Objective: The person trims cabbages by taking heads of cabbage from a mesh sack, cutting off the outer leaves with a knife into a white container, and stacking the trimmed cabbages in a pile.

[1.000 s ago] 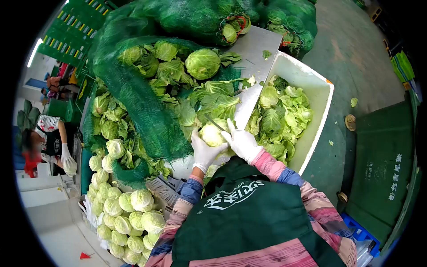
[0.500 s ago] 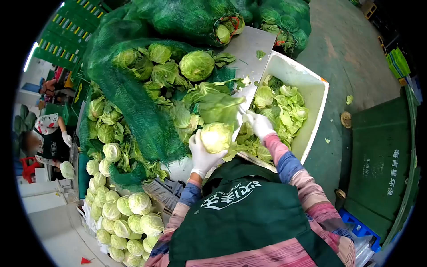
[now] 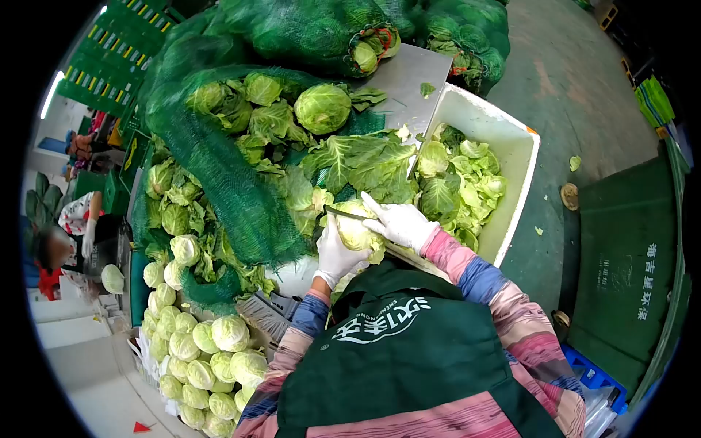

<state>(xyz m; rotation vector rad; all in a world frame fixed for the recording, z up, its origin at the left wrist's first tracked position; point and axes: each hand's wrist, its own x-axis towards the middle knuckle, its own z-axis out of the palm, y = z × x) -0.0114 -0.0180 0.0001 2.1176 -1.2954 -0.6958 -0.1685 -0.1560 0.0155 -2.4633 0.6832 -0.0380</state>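
My left hand (image 3: pixel 338 257), in a white glove, is wrapped round the lower left side of a pale green cabbage (image 3: pixel 356 235) in front of my apron. A knife (image 3: pixel 343 213) lies across the top of this cabbage, its narrow dark blade pointing left. My gloved right hand (image 3: pixel 404 224) grips the knife, with the index finger stretched forward; the fingers cover its handle. Just beyond the cabbage, large loose outer leaves (image 3: pixel 365 162) are spread over the work surface. To the right of my right hand is a white foam box (image 3: pixel 517 168) containing cabbage leaves (image 3: pixel 475 179).
Green mesh sacks (image 3: pixel 299 36) of cabbages lie at the back, and an opened net (image 3: pixel 212 171) drapes over the left side. Trimmed cabbages (image 3: pixel 201 372) are piled at lower left. A brush (image 3: pixel 266 314) sits near my left arm. A green bin (image 3: pixel 621 270) stands right. Another person (image 3: pixel 80 226) is at far left.
My right hand has moved left and toward me, bringing the knife onto the cabbage. A leaf that was lifted beyond it now lies flat on the others. My left hand stays on the cabbage.
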